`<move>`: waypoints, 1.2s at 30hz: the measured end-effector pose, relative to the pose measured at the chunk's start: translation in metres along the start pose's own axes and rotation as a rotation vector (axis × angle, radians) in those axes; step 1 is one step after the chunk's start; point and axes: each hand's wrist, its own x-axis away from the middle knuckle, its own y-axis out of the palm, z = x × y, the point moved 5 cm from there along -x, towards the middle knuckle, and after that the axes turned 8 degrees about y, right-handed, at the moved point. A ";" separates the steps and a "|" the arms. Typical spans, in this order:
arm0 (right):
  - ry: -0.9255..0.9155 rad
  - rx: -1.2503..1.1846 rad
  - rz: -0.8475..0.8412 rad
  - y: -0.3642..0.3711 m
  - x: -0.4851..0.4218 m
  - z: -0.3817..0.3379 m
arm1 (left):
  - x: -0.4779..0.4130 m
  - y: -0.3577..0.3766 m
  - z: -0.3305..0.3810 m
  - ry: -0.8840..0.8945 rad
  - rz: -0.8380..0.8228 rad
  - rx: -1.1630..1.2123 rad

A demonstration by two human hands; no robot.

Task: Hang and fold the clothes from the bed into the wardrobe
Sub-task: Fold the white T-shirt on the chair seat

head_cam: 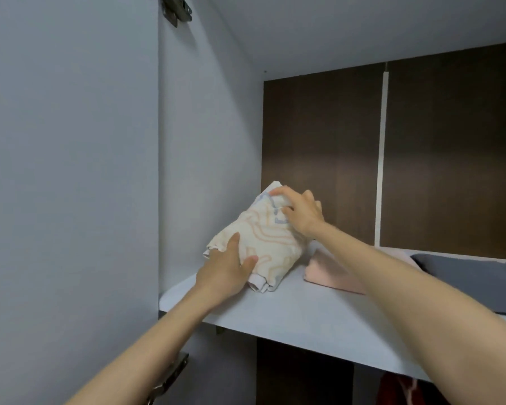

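A folded cream garment (263, 238) with orange and blue wavy lines rests on the white wardrobe shelf (289, 320), near the left wall. My left hand (225, 273) grips its near left edge, thumb on top. My right hand (300, 210) holds its far upper corner, so the bundle sits tilted up. Both arms reach in from below.
A folded pink cloth (330, 276) lies just right of the bundle, partly under my right forearm. A folded dark grey garment (465, 273) lies further right. The open wardrobe door (70, 185) stands at left. Something red (398, 388) shows below the shelf.
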 end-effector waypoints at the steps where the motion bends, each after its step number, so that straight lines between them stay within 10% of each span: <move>1: -0.023 0.039 -0.015 0.011 -0.001 -0.001 | -0.001 0.000 -0.001 -0.029 -0.046 -0.102; 8: 0.140 0.353 -0.323 0.048 -0.002 0.007 | -0.005 -0.018 0.024 0.009 -0.006 -0.905; 14: 0.197 0.306 -0.521 0.066 0.011 0.002 | -0.003 0.010 -0.001 -0.061 -0.277 -0.332; 36: 0.039 -0.127 -0.062 -0.056 0.138 -0.021 | 0.058 -0.047 0.045 0.141 0.119 0.021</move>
